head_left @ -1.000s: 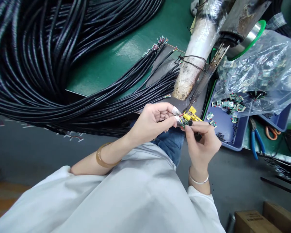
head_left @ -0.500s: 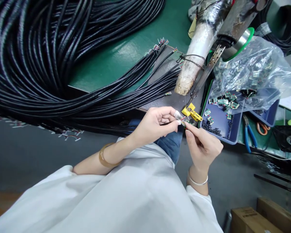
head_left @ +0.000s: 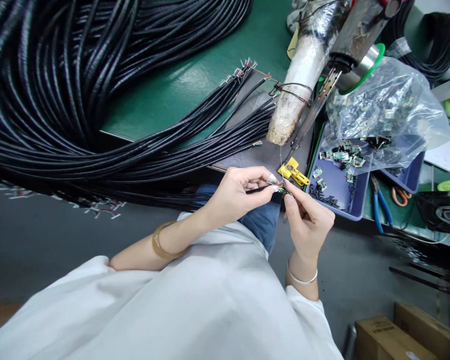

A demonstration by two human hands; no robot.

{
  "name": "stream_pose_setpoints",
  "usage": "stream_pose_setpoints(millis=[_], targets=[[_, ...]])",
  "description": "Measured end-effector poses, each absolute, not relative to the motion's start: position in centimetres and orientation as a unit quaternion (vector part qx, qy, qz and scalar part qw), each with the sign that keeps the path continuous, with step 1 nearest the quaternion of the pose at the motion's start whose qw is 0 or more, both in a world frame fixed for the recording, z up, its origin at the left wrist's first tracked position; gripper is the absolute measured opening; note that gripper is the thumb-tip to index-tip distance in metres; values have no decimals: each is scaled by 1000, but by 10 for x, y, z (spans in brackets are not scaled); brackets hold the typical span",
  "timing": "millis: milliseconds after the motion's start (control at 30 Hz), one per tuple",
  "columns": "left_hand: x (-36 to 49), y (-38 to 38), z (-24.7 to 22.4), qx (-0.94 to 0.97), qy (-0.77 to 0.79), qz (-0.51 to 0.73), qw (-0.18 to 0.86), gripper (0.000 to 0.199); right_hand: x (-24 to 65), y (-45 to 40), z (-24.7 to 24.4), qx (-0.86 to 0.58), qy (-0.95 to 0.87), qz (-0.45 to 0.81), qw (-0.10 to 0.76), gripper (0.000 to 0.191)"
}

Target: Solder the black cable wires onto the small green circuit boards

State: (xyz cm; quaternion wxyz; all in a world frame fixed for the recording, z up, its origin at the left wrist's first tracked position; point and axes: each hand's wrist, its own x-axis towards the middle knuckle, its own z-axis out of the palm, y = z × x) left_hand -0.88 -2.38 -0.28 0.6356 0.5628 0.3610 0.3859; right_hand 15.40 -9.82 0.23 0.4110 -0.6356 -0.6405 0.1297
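Observation:
My left hand (head_left: 238,192) pinches the stripped end of a black cable (head_left: 255,189), with white wrapping on its thumb and finger. Thin coloured wires stick out past those fingertips. Between the thumb and forefinger of my right hand (head_left: 308,216) is a small green circuit board (head_left: 286,193), mostly covered by the fingers. Wires and board meet at the fingertips; whether they are joined I cannot tell. Just above is a yellow plastic clip (head_left: 294,171), below the tip of a soldering iron (head_left: 312,116). A thin solder strand (head_left: 281,159) hangs down from a white wrapped tube (head_left: 290,102).
A big bundle of black cables (head_left: 52,100) covers the left of the green table (head_left: 153,100). On the right, a blue tray (head_left: 354,207) holds circuit boards and small black parts, partly under a plastic bag (head_left: 388,105). Blue-handled pliers (head_left: 380,205) lie beside it.
My right hand has moved slightly left, bringing the circuit board closer to the wires at my left fingertips. The whole view has shifted a little.

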Motion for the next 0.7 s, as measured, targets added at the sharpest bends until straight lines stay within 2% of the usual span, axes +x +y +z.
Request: stream_pose_setpoints(millis=[233,433,500,600,633,700], targets=[[-8,-23,-6,564,349,370,651,9,154,-95,3,-634,-659,104,391,26],[-7,-23,-8,536,376,420,628,15,155,-94,0,-610,-700,27,372,26],[-7,-24,-9,545,377,424,617,12,154,-94,-1,-615,-656,37,436,29],[-7,-26,-9,562,377,445,586,11,153,-92,-1,-584,-556,44,590,34],[-7,-26,-9,568,377,452,575,10,152,-91,-1,-572,-539,36,618,34],[-7,-25,-9,581,374,459,558,9,150,-89,-1,-577,-532,19,620,26]])
